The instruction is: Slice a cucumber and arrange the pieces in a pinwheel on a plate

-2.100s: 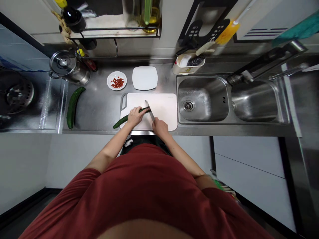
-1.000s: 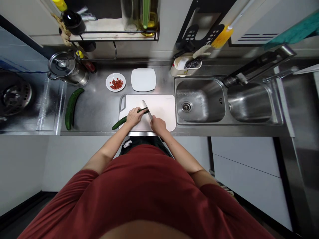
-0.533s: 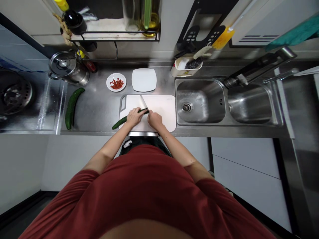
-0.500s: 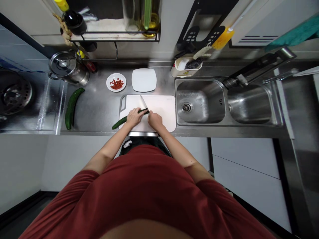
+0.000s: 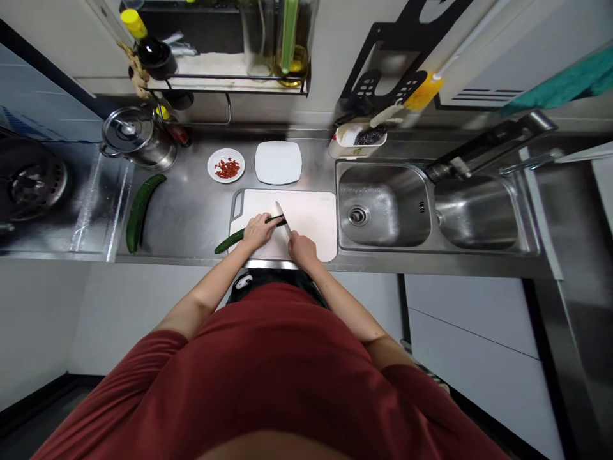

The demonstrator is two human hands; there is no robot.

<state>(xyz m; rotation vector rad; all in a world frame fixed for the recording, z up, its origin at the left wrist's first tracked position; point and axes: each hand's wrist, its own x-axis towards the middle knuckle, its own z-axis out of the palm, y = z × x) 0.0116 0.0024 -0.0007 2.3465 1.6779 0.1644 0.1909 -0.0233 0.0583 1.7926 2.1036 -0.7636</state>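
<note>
A white cutting board (image 5: 313, 220) with a grey handle lies on the steel counter. My left hand (image 5: 257, 231) is closed over a dark green cucumber (image 5: 230, 241), which lies slantwise across the board's left part, its lower end past the board's edge. In my right hand (image 5: 301, 248), the fingers are wrapped round the handle of a knife (image 5: 283, 217). The blade points up and left and meets the cucumber near its right end. Whether slices lie beside the blade is too small to tell.
A small plate (image 5: 212, 169) of red pieces and a white square plate (image 5: 278, 163) stand behind the board. At the left are another cucumber (image 5: 138, 214) and a steel pot (image 5: 160, 150). A double sink (image 5: 383, 246) lies at the right.
The camera view has shifted slightly. My right hand has moved a little down and right, away from my left hand, and more of the knife shows. My left hand still holds the cucumber.
</note>
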